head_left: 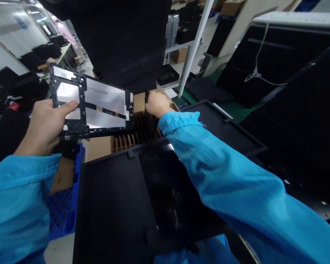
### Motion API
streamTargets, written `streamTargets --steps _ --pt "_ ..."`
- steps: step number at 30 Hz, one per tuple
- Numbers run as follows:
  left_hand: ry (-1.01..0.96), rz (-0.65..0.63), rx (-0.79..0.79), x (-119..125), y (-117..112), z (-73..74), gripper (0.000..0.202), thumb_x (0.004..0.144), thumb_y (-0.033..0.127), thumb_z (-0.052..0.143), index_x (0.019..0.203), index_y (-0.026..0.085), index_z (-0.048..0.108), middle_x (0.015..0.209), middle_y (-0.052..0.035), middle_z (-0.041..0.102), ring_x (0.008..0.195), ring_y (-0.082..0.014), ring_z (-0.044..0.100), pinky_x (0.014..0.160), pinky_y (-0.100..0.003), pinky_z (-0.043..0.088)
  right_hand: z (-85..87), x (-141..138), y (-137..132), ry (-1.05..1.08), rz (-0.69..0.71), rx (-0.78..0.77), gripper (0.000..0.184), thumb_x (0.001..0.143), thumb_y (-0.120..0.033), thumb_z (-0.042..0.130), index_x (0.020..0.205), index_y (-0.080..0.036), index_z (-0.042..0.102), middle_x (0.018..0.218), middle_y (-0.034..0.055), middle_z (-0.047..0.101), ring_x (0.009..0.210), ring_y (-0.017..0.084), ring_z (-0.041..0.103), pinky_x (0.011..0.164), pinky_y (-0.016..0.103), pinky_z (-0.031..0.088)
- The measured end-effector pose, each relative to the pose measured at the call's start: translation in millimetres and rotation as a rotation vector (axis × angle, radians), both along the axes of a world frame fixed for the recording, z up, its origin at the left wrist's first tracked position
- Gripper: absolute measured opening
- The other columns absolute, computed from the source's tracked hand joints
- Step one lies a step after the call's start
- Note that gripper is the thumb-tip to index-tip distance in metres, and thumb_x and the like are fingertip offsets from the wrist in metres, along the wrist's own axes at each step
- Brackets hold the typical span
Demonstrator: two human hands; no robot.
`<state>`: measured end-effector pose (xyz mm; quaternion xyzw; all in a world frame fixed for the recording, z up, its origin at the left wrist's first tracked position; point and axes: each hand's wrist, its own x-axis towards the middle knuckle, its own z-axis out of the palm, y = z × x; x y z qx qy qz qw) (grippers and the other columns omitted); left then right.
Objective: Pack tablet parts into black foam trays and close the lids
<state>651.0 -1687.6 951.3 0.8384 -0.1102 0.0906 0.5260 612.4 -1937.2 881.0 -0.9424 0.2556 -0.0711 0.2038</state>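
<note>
My left hand (45, 126) is closed on a flat tablet panel (99, 102) with a black frame and silvery back, gripping its left edge and holding it up at the left of the head view. My right hand (157, 103) reaches into a cardboard box (100, 146) with slotted dividers and pinches the top edge of a thin dark panel (147, 96) standing in a slot. Both arms wear blue sleeves. A large black tray (112, 205) lies close in front of me, below the box.
A blue plastic crate (62, 212) stands at the lower left under the cardboard. Tall stacks of black trays (126, 40) rise behind the box. Another black tray (222, 124) lies to the right, with a white shelf post (194, 47) behind.
</note>
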Motion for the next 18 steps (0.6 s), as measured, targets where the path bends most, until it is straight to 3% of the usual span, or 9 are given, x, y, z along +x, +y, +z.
streamTargets --steps 5,9,12,18 --pt "0.012 0.000 -0.009 6.8 3.1 -2.2 0.031 0.058 0.028 0.073 0.083 0.011 0.070 0.086 -0.0080 0.071 0.067 -0.0220 0.066 0.066 -0.043 0.058 12.8 6.0 15.2 0.002 0.125 0.021 0.031 0.081 -0.013 0.051 0.108 -0.007 0.064 0.106 0.0198 0.065 0.106 0.033 0.060 0.088 0.042 0.049" --pt "0.008 -0.036 -0.049 10.6 6.8 -5.1 0.034 0.059 0.027 0.072 0.088 0.010 0.070 0.091 -0.0080 0.071 0.071 -0.0216 0.067 0.069 -0.043 0.058 12.6 9.7 12.2 -0.035 0.097 -0.009 0.031 0.081 -0.013 0.051 0.108 -0.007 0.063 0.105 0.0198 0.065 0.105 0.034 0.060 0.087 0.044 0.050" --pt "0.006 -0.024 -0.071 13.7 8.4 -8.4 0.033 0.058 0.027 0.071 0.087 0.010 0.070 0.092 -0.0069 0.071 0.075 -0.0225 0.067 0.073 -0.043 0.058 -2.9 8.9 8.3 -0.005 0.071 -0.030 0.033 0.082 -0.014 0.050 0.112 -0.004 0.060 0.110 0.0220 0.064 0.107 0.034 0.060 0.089 0.042 0.049" --pt "0.044 -0.061 -0.100 19.8 8.5 -15.5 0.029 0.059 0.028 0.072 0.082 0.012 0.070 0.085 -0.0061 0.072 0.069 -0.0222 0.067 0.066 -0.039 0.058 -54.6 -0.2 9.5 0.168 0.049 0.021 0.037 0.086 -0.018 0.049 0.119 -0.005 0.056 0.118 0.0248 0.061 0.110 0.032 0.060 0.090 0.038 0.048"
